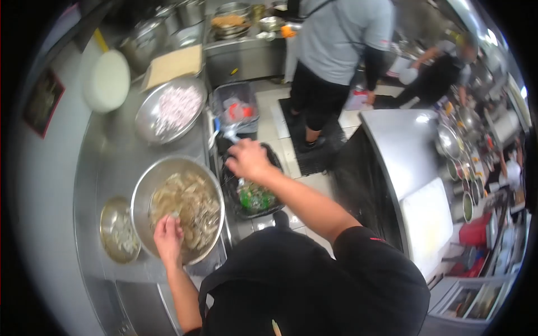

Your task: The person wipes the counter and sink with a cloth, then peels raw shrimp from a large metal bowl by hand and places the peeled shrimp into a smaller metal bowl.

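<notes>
My left hand [168,237] is over a large steel bowl [138,196], fingers pinched on what looks like a shrimp, mostly hidden by the fingertips. Greyish-brown raw shrimp [193,204] lie in liquid inside that bowl. Over a black-lined bin [265,211] to the right of the counter, my right hand [246,160] reaches out with thumb and fingers apart and slightly blurred; I see nothing held in it. Green and pale scraps [253,196] lie in the bin. A smaller metal bowl [106,232] at the left holds pale pieces resembling peeled shrimp [124,235].
Farther up the steel counter [101,162] stand a bowl of pale pink pieces [178,109] and a tan board [174,64]. A grey tub [235,89] is beyond the bin. One person [342,45] stands ahead; another person [431,73] bends farther right. A worktop [400,140] is right.
</notes>
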{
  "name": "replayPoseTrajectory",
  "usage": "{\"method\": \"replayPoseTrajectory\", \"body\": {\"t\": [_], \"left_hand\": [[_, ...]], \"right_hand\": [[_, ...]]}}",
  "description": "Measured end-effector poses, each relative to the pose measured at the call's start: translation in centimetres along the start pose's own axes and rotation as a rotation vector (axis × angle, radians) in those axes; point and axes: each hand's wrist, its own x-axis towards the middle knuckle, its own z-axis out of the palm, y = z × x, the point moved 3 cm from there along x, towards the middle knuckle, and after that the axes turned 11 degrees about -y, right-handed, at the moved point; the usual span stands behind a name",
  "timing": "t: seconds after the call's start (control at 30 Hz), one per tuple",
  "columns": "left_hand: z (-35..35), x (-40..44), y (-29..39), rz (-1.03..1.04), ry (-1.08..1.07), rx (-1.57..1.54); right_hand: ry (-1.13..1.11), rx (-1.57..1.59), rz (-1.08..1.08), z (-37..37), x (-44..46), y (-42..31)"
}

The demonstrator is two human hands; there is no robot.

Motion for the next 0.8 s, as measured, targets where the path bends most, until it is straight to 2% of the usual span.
{"method": "replayPoseTrajectory", "body": {"t": [0.07,0.1,0.13,0.2,0.23,0.33,0.43,0.67,0.8], "left_hand": [[0.8,0.5,-0.2,-0.052,-0.029,-0.088],[1.5,0.9,-0.3,-0.059,-0.067,-0.111],[2.0,1.1,-0.5,-0.069,-0.097,-0.130],[2.5,1.3,-0.9,-0.064,-0.137,-0.173],[2.6,1.5,-1.3,-0.049,-0.147,-0.197],[3.0,1.2,-0.9,-0.029,-0.178,-0.220],[3.3,0.2,-1.1,-0.044,-0.182,-0.197],[3.4,0.7,-1.7,-0.083,-0.173,-0.037],[3.0,1.1,-1.7,-0.023,-0.156,-0.038]], "right_hand": [[0.121,0.007,-0.400,-0.3,-1.1,-2.6],[0.037,0.146,-0.457,1.1,-1.4,-4.2],[0.085,0.253,-0.625,2.8,-1.8,-6.2],[-0.351,0.262,-0.566,3.0,-3.3,-9.9],[-0.317,0.288,-0.629,3.3,-3.8,-10.7],[-0.375,0.324,-0.597,4.7,-4.3,-11.6],[-0.299,0.311,-0.722,5.2,-4.7,-11.9],[-0.451,0.349,-0.678,5.8,-4.1,-11.7],[-0.379,0.504,-0.679,6.8,-3.8,-11.8]]}}
